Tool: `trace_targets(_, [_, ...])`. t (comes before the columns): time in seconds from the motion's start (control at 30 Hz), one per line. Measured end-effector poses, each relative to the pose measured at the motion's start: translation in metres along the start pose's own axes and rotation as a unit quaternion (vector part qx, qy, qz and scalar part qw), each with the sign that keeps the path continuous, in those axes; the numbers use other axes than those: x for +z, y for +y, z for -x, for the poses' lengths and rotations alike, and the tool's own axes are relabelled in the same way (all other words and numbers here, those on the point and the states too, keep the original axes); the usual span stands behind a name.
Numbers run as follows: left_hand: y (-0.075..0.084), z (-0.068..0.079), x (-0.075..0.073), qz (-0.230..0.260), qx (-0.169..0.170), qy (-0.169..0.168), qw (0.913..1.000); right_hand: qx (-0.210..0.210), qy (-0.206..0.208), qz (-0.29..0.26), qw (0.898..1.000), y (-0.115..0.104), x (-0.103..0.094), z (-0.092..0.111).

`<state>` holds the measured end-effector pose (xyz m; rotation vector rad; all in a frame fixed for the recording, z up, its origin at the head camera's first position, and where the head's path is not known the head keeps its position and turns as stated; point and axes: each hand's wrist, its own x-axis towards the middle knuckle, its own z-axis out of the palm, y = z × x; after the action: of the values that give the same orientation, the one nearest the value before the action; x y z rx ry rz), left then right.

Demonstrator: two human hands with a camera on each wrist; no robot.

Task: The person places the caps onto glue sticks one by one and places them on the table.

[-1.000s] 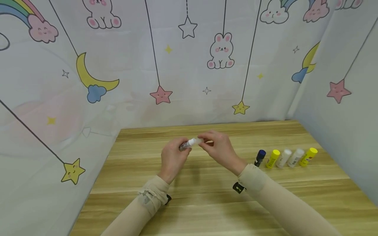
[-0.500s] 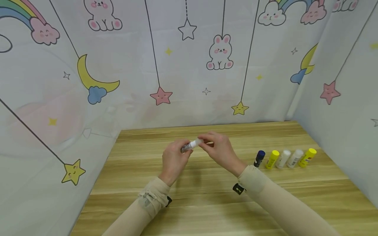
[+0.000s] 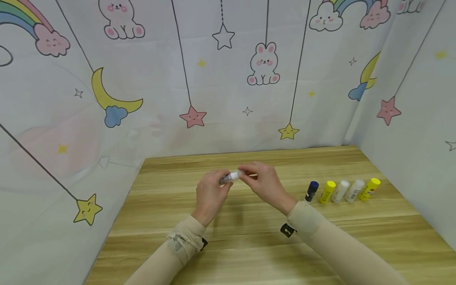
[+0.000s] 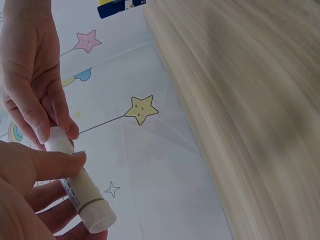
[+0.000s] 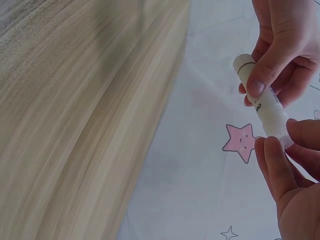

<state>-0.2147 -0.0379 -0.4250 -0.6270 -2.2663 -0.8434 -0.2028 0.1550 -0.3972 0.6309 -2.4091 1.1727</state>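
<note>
A white glue stick (image 3: pixel 233 176) is held slantwise above the table between both hands. My left hand (image 3: pixel 211 194) grips its printed body, the thumb laid along the side in the left wrist view. With fingertips and thumb, my right hand (image 3: pixel 265 184) pinches the translucent cap end (image 5: pixel 286 142). The tube's other end (image 4: pixel 98 220), with a dark ring round it, sticks out beyond the left fingers. Part of the label is covered by the left thumb.
Several glue sticks stand in a row on the wooden table (image 3: pixel 249 249) at the right: a dark blue one (image 3: pixel 312 191), a yellow one (image 3: pixel 327 192), two white ones (image 3: pixel 341 191) and another yellow one (image 3: pixel 370 189). A patterned curtain (image 3: pixel 221 91) rises behind the table.
My right fingertips have come slightly closer to the left hand, and less of the cap end shows between them. The head view has shifted a little; the standing glue sticks stay put.
</note>
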Motion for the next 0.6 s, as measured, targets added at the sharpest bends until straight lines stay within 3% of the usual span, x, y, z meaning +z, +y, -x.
trace_targets(0.43, [0.0031, 0.0011, 0.0019, -0.019, 0.027, 0.001, 0.9994, -0.006, -0.008, -0.013, 1.0, 0.0033, 0.0, 0.0033])
trace_targets(0.6, [0.0024, 0.0024, 0.0037, -0.025, 0.044, 0.003, 0.9987, 0.011, -0.014, -0.01, 1.0, 0.0036, -0.0006, 0.0039])
